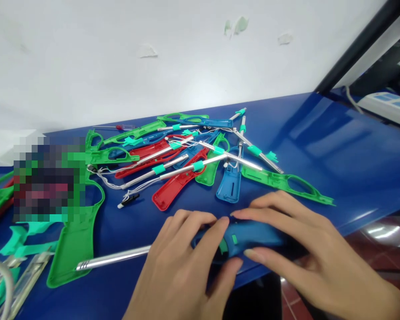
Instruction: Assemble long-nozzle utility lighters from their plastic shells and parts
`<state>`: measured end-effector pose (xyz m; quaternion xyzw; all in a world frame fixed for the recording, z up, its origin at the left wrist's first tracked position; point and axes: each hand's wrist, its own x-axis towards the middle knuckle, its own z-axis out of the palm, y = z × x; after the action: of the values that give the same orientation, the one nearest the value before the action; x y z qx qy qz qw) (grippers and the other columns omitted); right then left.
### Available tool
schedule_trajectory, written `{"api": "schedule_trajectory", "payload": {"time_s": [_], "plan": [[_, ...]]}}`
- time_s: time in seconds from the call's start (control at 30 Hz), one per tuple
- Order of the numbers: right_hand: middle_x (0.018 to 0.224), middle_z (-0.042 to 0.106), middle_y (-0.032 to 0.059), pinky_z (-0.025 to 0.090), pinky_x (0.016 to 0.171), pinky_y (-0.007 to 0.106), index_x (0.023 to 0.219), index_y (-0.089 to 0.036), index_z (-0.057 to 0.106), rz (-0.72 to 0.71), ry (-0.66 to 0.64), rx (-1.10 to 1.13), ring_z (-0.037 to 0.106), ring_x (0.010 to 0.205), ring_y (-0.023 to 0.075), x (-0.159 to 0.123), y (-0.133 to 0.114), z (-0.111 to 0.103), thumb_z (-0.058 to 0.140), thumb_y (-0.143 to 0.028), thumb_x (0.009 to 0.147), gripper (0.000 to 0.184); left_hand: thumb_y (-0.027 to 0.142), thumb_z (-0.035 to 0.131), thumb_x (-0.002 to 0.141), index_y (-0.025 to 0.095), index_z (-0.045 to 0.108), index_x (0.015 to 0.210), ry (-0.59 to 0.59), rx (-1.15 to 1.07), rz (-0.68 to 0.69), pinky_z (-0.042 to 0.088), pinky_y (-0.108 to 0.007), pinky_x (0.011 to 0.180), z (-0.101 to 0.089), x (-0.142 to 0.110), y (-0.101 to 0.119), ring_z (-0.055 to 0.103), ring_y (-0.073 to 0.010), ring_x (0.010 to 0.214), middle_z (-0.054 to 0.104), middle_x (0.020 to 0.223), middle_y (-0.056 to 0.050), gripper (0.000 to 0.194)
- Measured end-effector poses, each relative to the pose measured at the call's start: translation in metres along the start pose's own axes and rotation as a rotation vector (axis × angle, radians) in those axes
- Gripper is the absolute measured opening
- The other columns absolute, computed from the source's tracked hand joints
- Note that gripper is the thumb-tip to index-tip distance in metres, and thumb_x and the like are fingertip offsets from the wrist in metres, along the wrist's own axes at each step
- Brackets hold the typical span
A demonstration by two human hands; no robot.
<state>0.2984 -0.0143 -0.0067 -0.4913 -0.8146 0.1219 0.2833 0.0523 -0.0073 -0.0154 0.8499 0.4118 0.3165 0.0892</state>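
1. Blue casing (260, 238) sits between two bare hands near the front edge of the table, with small green inserts (234, 240) showing in its side. The left hand (183, 253) grips its left end; the right hand (306, 244) holds the other part, fingers along the far side and thumb on the near side.
2. Across the room's back runs a white wall (186, 66), marked by a few peeled patches (148, 51), and against it stands a glossy blue table (120, 235).
3. At the table's far left, a white block (10, 146) rests beside a pixelated area whose contents can't be told. Farther right, a red-handled screwdriver (120, 127) lies near the wall.
4. Over on the right, a dark slanted bar (356, 44) rises beside black equipment (383, 66) and a white power strip (386, 106); reddish floor tiles (390, 249) show below.
5. Of the hollow shells, a large green one (75, 249) lies open side up at left, and a silver tube (116, 258) reaches from the left hand across its edge.
6. Mid-table, red shells (173, 186) mix with green and blue ones, with taped silver tubes (183, 171) and white wires lying over several.
7. Rightward come an open, slotted blue shell (229, 184) and a long green shell (286, 182).
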Motion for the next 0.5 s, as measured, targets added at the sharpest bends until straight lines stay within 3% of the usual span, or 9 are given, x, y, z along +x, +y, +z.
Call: {"api": "schedule_trajectory", "payload": {"time_s": [0.23, 0.4, 0.5], "plan": [[0.111, 0.085, -0.0072, 0.059, 0.090, 0.028, 0.120, -0.031, 0.078, -0.175, 0.044, -0.015, 0.078, 0.099, 0.0124, 0.013, -0.006, -0.006, 0.071, -0.034, 0.112, 0.011, 0.026, 0.069, 0.109, 0.018, 0.066, 0.141, 0.026, -0.035, 0.019, 0.067, -0.041, 0.084, -0.001, -0.005, -0.003, 0.076, -0.0231, 0.096, 0.081, 0.114, -0.005, 0.033], [0.104, 0.085, -0.0072, 0.060, 0.086, 0.024, 0.106, -0.030, 0.079, -0.216, -0.036, -0.024, 0.079, 0.093, 0.0105, 0.025, -0.012, -0.012, 0.052, -0.040, 0.121, 0.032, 0.028, 0.064, 0.113, 0.017, 0.073, 0.129, 0.052, -0.053, 0.043, 0.068, -0.042, 0.080, 0.000, -0.003, -0.002, 0.076, -0.0258, 0.094, 0.083, 0.107, -0.006, 0.022], [0.103, 0.085, -0.0032, 0.060, 0.079, 0.026, 0.107, -0.028, 0.079, -0.227, -0.067, -0.047, 0.079, 0.089, 0.0132, 0.028, -0.013, -0.013, 0.049, -0.038, 0.121, 0.035, 0.026, 0.065, 0.112, 0.019, 0.075, 0.121, 0.040, -0.104, 0.032, 0.068, -0.041, 0.079, -0.001, -0.002, -0.003, 0.077, -0.0248, 0.092, 0.083, 0.105, -0.004, 0.015]]}}
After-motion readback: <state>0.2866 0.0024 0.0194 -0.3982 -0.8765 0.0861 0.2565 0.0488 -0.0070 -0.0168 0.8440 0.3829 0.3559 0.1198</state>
